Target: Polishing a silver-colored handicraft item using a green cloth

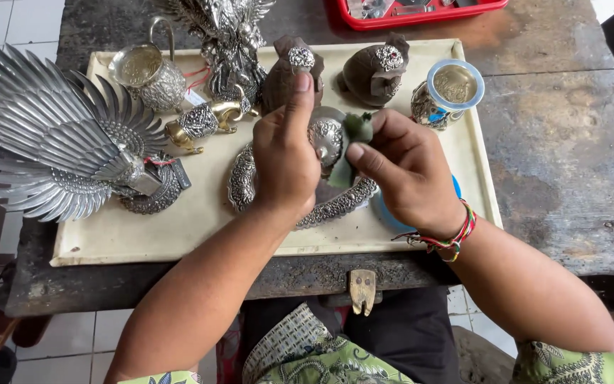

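Head view: left hand (pixel 286 160) clamps an embossed silver piece (pixel 326 139) at tray (pixel 207 213) centre; right hand (pixel 403 171), immediately right, pinches a green cloth (pixel 349 142) against its right face.

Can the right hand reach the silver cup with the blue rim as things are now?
Probably yes: the cup stands just beyond the right hand, nothing between them. But that hand already pinches a green cloth.

Embossed silver ornament (pixel 325 139): held upright over tray centre, partly hidden. Small green cloth (pixel 349 146): crumpled, pressed against ornament's right side.
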